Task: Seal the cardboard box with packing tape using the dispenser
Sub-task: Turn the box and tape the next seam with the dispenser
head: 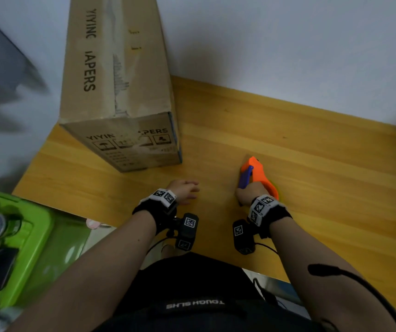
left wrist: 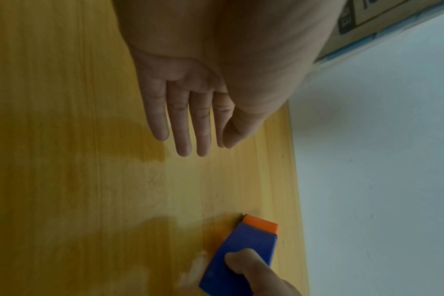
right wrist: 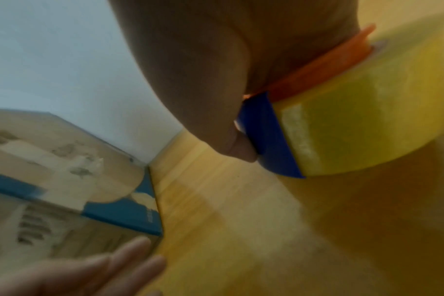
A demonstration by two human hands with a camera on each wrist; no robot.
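A long brown cardboard box (head: 115, 82) with black print lies on the wooden table (head: 312, 152), reaching past its far edge; its near end (right wrist: 64, 190) carries blue tape. My right hand (head: 248, 194) grips an orange and blue tape dispenser (head: 255, 174) that holds a yellowish tape roll (right wrist: 363, 124), low over the table right of the box. The thumb presses on the dispenser's blue plate (left wrist: 243, 254). My left hand (head: 185, 190) hovers flat between box and dispenser with straight fingers (left wrist: 183, 124), holding nothing.
A green plastic bin (head: 29, 238) with dark items stands at the lower left beside the table. Grey floor (head: 288, 44) lies beyond the table's far edge. Bare wood spreads to the right of the dispenser.
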